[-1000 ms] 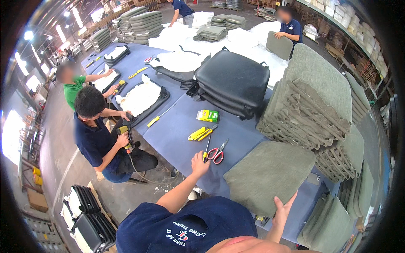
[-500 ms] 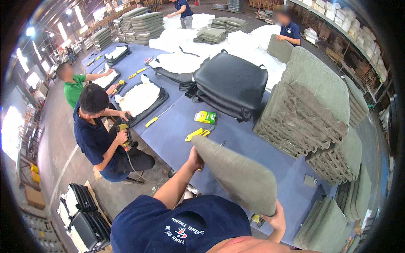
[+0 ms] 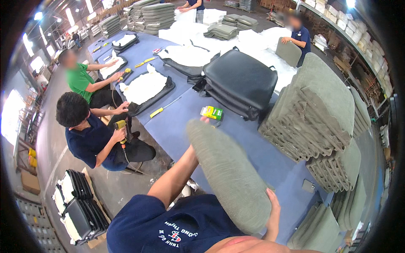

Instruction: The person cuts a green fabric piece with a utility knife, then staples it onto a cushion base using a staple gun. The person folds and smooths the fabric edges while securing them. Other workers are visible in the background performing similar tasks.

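A grey-green foam seat pad [image 3: 230, 179] is held up in front of my chest, tilted, its broad face toward me. My left hand [image 3: 205, 120] grips its far left end; the pad hides most of that hand, with fingertips showing past the edge. My right hand [image 3: 273, 208] is closed on the near right edge, fingers along its side. Just beyond the pad, a green and yellow small box [image 3: 211, 112] lies on the blue-covered table [image 3: 168, 139].
Tall stacks of grey-green pads [image 3: 303, 114] stand to the right, near a phone [image 3: 308, 185]. Black padded seats [image 3: 240, 80] are piled mid-table. A yellow-handled screwdriver [image 3: 157, 112] lies left. A co-worker [image 3: 97, 130] sits at left holding a power tool [image 3: 120, 126]; others work farther off.
The pad has swung to a steeper angle, its broad face turning more toward me. My hands moved with it, and the pad now covers the yellow cutters on the table. My view has shifted slightly.
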Motion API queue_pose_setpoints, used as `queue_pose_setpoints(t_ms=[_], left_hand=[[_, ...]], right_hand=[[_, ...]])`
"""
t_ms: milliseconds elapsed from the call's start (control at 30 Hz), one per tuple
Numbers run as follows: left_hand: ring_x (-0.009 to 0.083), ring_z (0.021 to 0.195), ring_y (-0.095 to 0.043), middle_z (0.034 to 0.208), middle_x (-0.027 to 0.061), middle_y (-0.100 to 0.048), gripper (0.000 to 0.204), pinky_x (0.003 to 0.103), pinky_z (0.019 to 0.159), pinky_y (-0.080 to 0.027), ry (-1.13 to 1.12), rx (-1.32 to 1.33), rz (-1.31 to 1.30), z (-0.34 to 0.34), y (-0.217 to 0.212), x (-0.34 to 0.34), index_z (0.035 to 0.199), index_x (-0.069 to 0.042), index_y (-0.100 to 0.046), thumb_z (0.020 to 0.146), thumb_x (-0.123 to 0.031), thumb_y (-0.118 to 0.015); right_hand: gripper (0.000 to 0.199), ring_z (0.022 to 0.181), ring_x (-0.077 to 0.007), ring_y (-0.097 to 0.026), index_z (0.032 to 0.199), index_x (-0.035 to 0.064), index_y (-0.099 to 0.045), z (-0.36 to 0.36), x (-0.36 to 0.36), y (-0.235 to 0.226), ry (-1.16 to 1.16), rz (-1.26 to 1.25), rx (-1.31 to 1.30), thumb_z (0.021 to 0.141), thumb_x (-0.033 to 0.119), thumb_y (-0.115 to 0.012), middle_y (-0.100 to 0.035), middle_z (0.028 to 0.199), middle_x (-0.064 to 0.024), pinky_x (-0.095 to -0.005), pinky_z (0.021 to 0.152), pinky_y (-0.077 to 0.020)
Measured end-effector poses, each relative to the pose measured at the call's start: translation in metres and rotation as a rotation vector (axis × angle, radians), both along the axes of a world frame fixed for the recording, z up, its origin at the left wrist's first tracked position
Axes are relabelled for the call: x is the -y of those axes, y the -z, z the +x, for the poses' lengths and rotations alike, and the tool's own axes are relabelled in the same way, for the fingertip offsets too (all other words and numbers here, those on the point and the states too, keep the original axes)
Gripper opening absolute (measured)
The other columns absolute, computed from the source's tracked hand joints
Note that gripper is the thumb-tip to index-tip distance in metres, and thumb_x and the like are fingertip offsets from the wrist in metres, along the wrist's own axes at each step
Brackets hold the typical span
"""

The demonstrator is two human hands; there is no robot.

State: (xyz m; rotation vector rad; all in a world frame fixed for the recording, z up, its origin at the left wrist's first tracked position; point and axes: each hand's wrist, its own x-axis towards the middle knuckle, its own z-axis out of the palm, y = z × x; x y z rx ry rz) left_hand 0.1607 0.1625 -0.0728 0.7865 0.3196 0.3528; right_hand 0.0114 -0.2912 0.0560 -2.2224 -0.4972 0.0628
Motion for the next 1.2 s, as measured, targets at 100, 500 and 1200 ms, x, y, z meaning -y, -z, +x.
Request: queue_pose_setpoints(t_ms=[100, 500, 1200], left_hand=[[0.0275, 0.109, -0.077, 0.12, 0.0098, -0.078, 0.065, 0.049, 0.096, -0.063, 0.287, 0.019, -0.476, -0.02, -0.096, 0.042, 0.137, -0.012, -0.072, 0.108, -0.069, -0.061], [0.0537, 0.173, -0.001, 0.182, 0.0414, 0.0, 0.12, 0.056, 0.137, -0.026, 0.313, -0.006, 1.034, -0.105, -0.141, 0.178, 0.181, -0.018, -0.02, 0.081, -0.011, -0.086], [0.0407, 0.174, -0.019, 0.187, 0.024, -0.021, 0.118, 0.052, 0.141, -0.019, 0.98, 0.259, 1.275, -0.181, -0.158, 0.092, 0.182, -0.007, -0.017, 0.081, -0.01, -0.078]], right_hand=[[0.116, 0.16, -0.0414, -0.048, 0.165, 0.0082, -0.053, -0.009, -0.018, 0.01, -0.112, -0.069, 0.019, 0.059, 0.003, -0.099, -0.05, 0.172, -0.0235, -0.0522, 0.131, -0.0402], [0.149, 0.152, -0.0336, -0.058, 0.183, 0.0175, 0.012, 0.008, -0.068, 0.061, -0.281, 0.151, -0.223, 0.075, -0.003, -0.089, -0.053, 0.169, -0.0197, -0.0452, 0.124, -0.0477], [0.095, 0.16, -0.0341, -0.038, 0.183, 0.0185, -0.003, 0.01, -0.125, 0.042, 0.32, 0.931, -0.307, 0.11, 0.01, -0.065, -0.027, 0.18, -0.0194, -0.0493, 0.133, -0.03]])
